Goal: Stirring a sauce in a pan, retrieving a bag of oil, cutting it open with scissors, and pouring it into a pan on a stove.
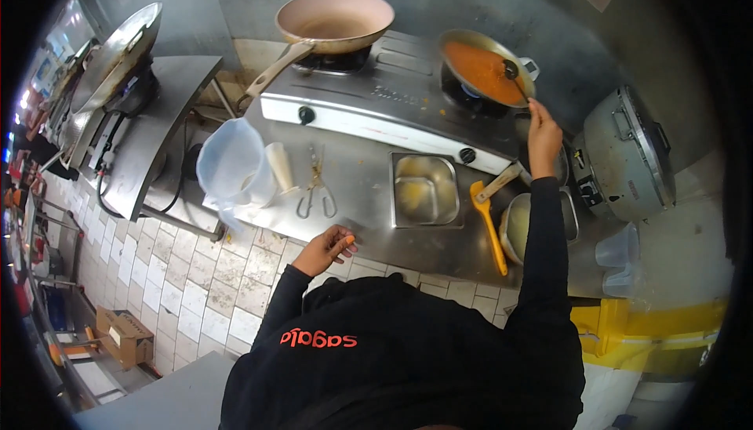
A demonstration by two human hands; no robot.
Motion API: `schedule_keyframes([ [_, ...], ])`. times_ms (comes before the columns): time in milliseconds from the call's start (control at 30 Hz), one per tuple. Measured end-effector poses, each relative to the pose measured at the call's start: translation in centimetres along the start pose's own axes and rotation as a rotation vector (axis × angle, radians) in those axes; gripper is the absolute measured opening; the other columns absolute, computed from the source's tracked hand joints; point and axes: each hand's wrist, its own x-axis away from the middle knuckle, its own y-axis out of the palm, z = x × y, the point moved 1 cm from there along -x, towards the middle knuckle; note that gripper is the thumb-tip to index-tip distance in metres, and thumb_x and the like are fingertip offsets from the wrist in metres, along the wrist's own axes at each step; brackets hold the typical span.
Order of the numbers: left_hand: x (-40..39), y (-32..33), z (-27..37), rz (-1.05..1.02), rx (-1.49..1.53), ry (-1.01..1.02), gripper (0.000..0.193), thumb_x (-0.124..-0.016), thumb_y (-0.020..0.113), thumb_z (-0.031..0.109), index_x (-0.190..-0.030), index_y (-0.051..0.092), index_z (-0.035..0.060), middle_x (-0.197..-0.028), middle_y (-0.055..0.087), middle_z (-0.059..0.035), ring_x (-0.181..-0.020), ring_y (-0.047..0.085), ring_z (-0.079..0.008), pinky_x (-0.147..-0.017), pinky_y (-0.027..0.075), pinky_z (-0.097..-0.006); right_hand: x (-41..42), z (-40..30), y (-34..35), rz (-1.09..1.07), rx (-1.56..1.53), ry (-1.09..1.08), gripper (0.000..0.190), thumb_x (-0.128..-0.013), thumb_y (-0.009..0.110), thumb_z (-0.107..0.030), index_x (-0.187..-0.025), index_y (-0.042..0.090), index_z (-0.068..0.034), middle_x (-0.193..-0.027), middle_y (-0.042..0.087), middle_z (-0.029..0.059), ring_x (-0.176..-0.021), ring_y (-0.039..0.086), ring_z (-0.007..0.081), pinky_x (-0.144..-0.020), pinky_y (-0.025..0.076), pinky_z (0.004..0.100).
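Observation:
My right hand (pixel 543 136) grips the handle of a black ladle (pixel 510 69), whose head rests in orange sauce (pixel 479 71). The sauce lies in a metal pan (pixel 520 53) on the right burner of a two-burner gas stove (pixel 388 113), with a blue flame below. My left hand (pixel 326 249) hovers near the front edge of the steel table, its fingers loosely curled and holding nothing. On the left burner stands a light frying pan (pixel 335 18), its handle towards the left front. Before the stove are a steel container of pale yellow contents (pixel 426 189) and a yellow spatula (pixel 487 224).
A translucent plastic jug (pixel 232 162) and metal tongs (pixel 316 186) are at the table's left. At the right stand a large lidded cooker (pixel 626 159) and plastic cups (pixel 617 248). A wok (pixel 117 65) sits on another burner at far left. A cardboard box (pixel 125 337) lies lower left.

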Motion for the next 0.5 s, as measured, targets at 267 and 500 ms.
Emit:
schedule_keyframes([
  [267, 6.4, -7.9, -2.3, 0.011, -0.008, -0.043, 0.029, -0.093, 0.048, 0.03, -0.107, 0.049, 0.0046, -0.092, 0.061, -0.0059, -0.082, 0.059, -0.013, -0.07, 0.049, -0.0267, 3.4, 2.1, 2.1, 0.059, -1.612, 1.173, 0.012, -0.091, 0.049, -0.013, -0.099, 0.052, -0.005, -0.06, 0.038, -0.0021, -0.043, 0.029, 0.0041, -0.034, 0.022, 0.0159],
  [500, 8.8, -11.0, -4.9, -0.12, 0.047, -0.124, 0.024, -0.093, 0.048, 0.025, -0.106, 0.048, 0.0044, -0.091, 0.061, -0.0055, -0.08, 0.059, -0.0126, -0.066, 0.048, -0.0251, 14.7, -6.0, -4.7, -0.146, -1.448, 1.136, 0.018, -0.086, 0.057, -0.017, -0.103, 0.06, -0.009, -0.054, 0.036, -0.0069, -0.042, 0.03, 0.0007, -0.034, 0.021, 0.0149],
])
